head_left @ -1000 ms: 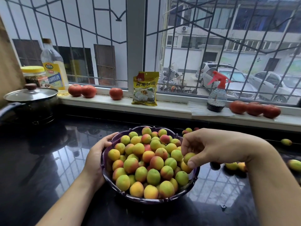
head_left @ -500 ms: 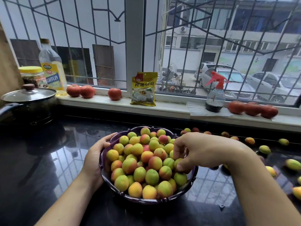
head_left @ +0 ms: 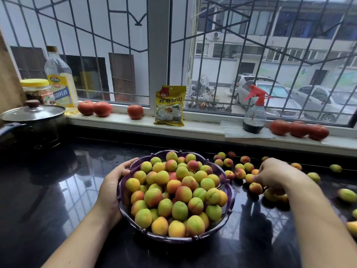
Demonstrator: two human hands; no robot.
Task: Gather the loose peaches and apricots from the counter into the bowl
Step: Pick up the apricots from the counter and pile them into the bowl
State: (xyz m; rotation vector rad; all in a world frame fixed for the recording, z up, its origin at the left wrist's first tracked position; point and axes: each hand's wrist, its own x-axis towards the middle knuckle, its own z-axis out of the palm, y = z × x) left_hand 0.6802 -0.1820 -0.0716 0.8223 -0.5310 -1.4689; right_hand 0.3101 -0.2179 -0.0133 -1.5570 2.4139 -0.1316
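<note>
A purple scalloped bowl (head_left: 193, 238) stands on the black counter, heaped with green, yellow and red peaches and apricots (head_left: 173, 190). My left hand (head_left: 112, 182) grips the bowl's left rim, thumb over the edge. Several loose fruits (head_left: 239, 173) lie scattered on the counter to the right of the bowl, out to the right edge of view. My right hand (head_left: 276, 174) is down among them, knuckles up, fingers curled over fruits. What lies under its palm is hidden.
A lidded pot (head_left: 32, 120) sits at the far left of the glossy counter (head_left: 48, 190). On the windowsill stand an oil bottle (head_left: 59, 82), a jar (head_left: 36, 91), tomatoes (head_left: 94, 108), a yellow packet (head_left: 170, 106) and a spray bottle (head_left: 255, 113).
My right hand left the bowl's right side and moved right onto the loose fruit on the counter. My left hand stayed on the bowl's rim.
</note>
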